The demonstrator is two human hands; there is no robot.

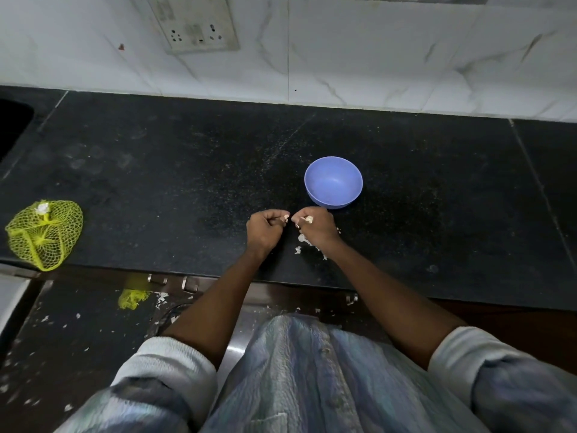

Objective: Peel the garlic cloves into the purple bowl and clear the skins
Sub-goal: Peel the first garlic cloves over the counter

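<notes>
The purple bowl [333,182] stands on the black counter [187,182] and looks empty. Just in front of it, my left hand [265,231] pinches a small pale piece of garlic [285,218] at its fingertips. My right hand [317,228] holds a garlic clove [308,219] between curled fingers, a few centimetres from the left hand. Whether the left piece is a clove or skin is too small to tell. Loose white garlic skins [307,243] lie on the counter under and beside my right wrist.
A yellow net bag [43,232] lies at the counter's front left edge. A dark sink corner [12,123] is at far left. A wall socket [195,25] sits on the marble backsplash. Skins and a yellow net scrap [132,297] litter the floor below.
</notes>
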